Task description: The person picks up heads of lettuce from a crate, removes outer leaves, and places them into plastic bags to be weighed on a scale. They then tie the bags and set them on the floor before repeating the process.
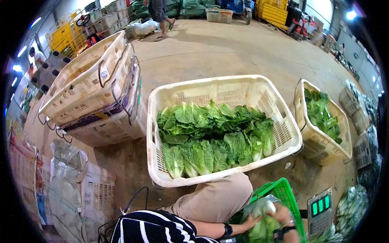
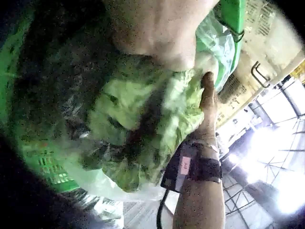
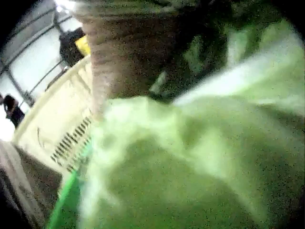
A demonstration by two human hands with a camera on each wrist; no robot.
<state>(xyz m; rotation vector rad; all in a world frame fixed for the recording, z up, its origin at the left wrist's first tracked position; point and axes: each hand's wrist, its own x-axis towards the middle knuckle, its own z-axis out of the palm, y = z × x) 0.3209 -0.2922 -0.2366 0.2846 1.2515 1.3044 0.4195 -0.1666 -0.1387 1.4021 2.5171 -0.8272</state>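
In the head view a pale green lettuce head (image 1: pixel 262 227) is between both hands, over a green plastic basket (image 1: pixel 288 193). My left hand (image 1: pixel 251 222) holds it from the left. My right hand (image 1: pixel 282 214) grips its upper right, near the white stem end. Clear plastic bag film (image 1: pixel 269 199) shows just behind the stem. Through the left wrist camera the lettuce leaves (image 2: pixel 176 109) spread below my left hand (image 2: pixel 157 33), opposite the right wrist with its black strap. Blurred lettuce (image 3: pixel 190 157) fills much of the right wrist view, below my right hand (image 3: pixel 126 57).
A large white crate (image 1: pixel 225 174) ahead of my knee holds rows of lettuce (image 1: pixel 198 158). Stacked crates (image 1: pixel 93 101) stand at left; another crate (image 1: pixel 324 150) with greens is at right. A scale display (image 1: pixel 321 205) glows beside the basket. A person's legs (image 1: pixel 161 20) show far back.
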